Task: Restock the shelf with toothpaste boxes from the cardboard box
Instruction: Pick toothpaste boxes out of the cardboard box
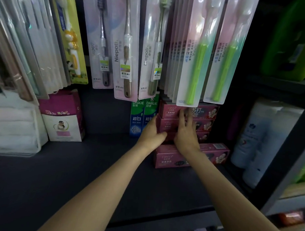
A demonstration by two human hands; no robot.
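"Niepoti" is printed vertically on the pale pink toothbrush blister card point(127, 49) and on the neighbouring white card with the green-headed brush point(152, 50). "DARLIE", "好来" and "超白" are read on the upright green-and-blue toothpaste boxes point(137, 116). "苏打" and "SODA" are shown on the top pink toothpaste box point(203, 112). "BEAUTIFUL" is marked on the green-handled toothbrush cards point(194, 52).

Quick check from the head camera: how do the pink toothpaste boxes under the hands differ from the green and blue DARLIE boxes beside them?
The pink toothpaste boxes lie flat, stacked in layers; the DARLIE boxes stand upright, side by side. The pink ones are pink-red with a face printed at the right end; the DARLIE ones are green above, blue below. Both hands, left hand and right hand, rest on the pink stack; neither grips a DARLIE box. All share the same dark shelf.
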